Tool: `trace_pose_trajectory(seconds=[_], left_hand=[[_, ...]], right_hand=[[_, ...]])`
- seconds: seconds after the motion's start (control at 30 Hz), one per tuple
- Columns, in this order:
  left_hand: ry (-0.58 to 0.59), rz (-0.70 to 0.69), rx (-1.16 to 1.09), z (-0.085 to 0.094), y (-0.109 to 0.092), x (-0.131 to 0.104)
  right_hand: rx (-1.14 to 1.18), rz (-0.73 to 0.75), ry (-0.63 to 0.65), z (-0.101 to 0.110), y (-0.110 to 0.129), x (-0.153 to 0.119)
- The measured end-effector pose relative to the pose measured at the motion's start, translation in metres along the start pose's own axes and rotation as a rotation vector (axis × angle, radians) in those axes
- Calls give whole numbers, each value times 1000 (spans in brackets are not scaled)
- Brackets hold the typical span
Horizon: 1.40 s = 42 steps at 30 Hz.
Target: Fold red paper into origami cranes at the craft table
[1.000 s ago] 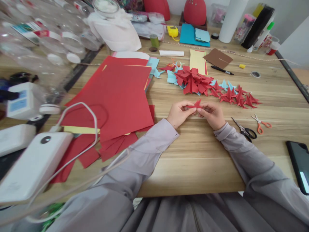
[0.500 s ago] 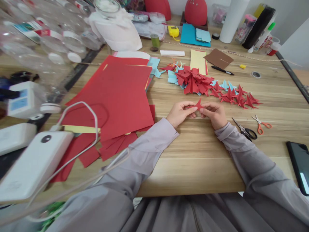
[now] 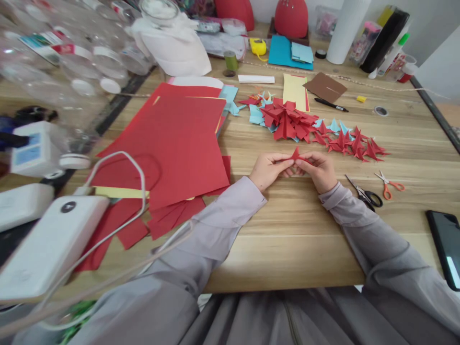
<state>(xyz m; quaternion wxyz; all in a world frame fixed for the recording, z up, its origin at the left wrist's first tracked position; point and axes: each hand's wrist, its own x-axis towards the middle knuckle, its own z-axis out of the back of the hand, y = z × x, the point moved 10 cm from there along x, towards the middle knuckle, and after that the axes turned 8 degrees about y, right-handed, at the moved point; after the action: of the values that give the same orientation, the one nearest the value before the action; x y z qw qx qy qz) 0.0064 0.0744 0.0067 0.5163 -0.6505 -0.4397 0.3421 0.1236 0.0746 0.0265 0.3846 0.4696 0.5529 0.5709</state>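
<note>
One small folded red paper [image 3: 295,154] sat pinched between our left hand [image 3: 266,169] and right hand [image 3: 321,170], nearer us than the heap of paper cranes [image 3: 288,120] on the table [image 3: 287,261].

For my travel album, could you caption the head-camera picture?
Left hand and right hand pinch a folded red paper near a pile of red folded pieces.

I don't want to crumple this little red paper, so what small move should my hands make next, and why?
I'd probably press the creases of the small red paper gently: your left hand and right hand pinch it from both sides, one point stands up between them, and the folded red shapes beyond show similar sharp points.
</note>
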Motion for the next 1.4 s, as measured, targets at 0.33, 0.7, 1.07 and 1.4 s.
trace_pose_trajectory(seconds=[0.33, 0.7, 1.07, 1.4], left_hand=[[-48, 4, -15, 2, -5, -3], [-43, -9, -12, 4, -3, -2], [-35, -58, -26, -10, -20, -6], [-82, 25, -210, -7, -1, -7]], right_hand=[[-44, 30, 13, -1, 4, -1], [50, 5, 105, -7, -1, -1], [112, 46, 114, -10, 2, -3], [130, -11, 88, -10, -6, -2]])
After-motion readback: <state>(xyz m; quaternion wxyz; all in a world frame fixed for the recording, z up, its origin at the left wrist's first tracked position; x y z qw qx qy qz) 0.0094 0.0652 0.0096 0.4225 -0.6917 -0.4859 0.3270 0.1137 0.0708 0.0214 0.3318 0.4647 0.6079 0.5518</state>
